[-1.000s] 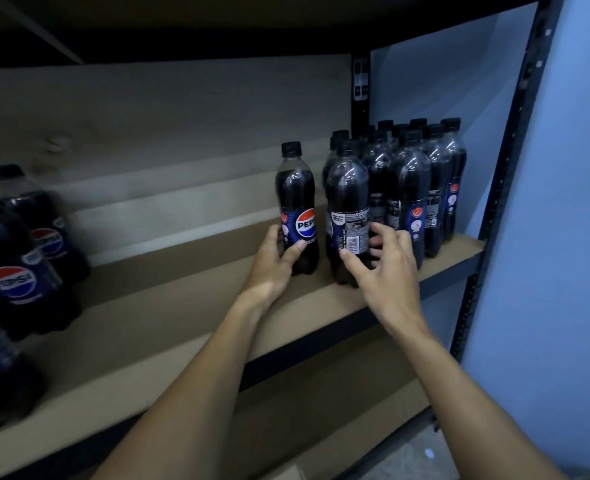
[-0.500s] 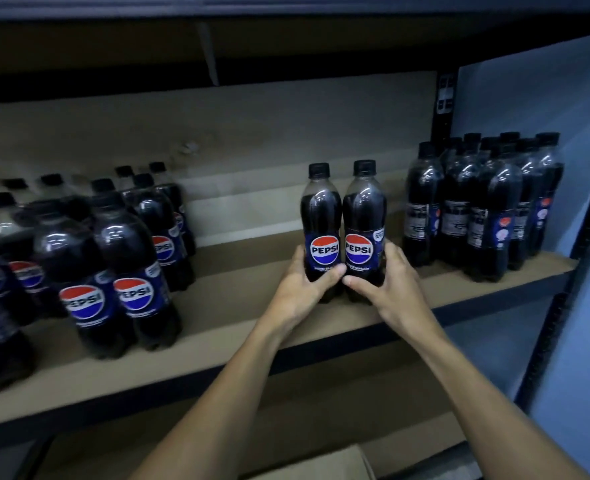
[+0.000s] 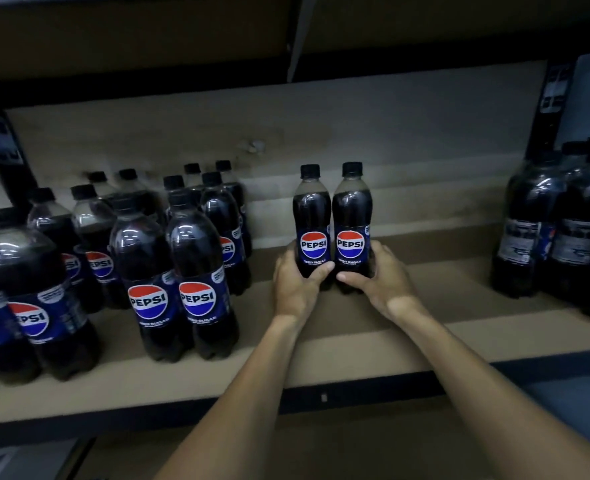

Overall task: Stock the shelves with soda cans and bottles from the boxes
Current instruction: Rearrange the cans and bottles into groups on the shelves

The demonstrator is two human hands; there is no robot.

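The left hand (image 3: pixel 295 289) and right hand (image 3: pixel 383 282) are covering the bases of the held Pepsi Zero Sugar bottles (image 3: pixel 312 216), so contact with the shelf (image 3: pixel 355 327) is staying unclear. Left of that pair, the left bottle cluster (image 3: pixel 196 258) is running off-frame. To the pair's right, the right bottle cluster (image 3: pixel 528 230) is blurring, its labels unreadable, and also getting cropped.

On my feed, all I get of the person is the bare left forearm (image 3: pixel 252 393) and bare right forearm (image 3: pixel 477 375), both slender and smooth, ending in the bare left hand (image 3: pixel 295 285) and right hand (image 3: pixel 383 282).
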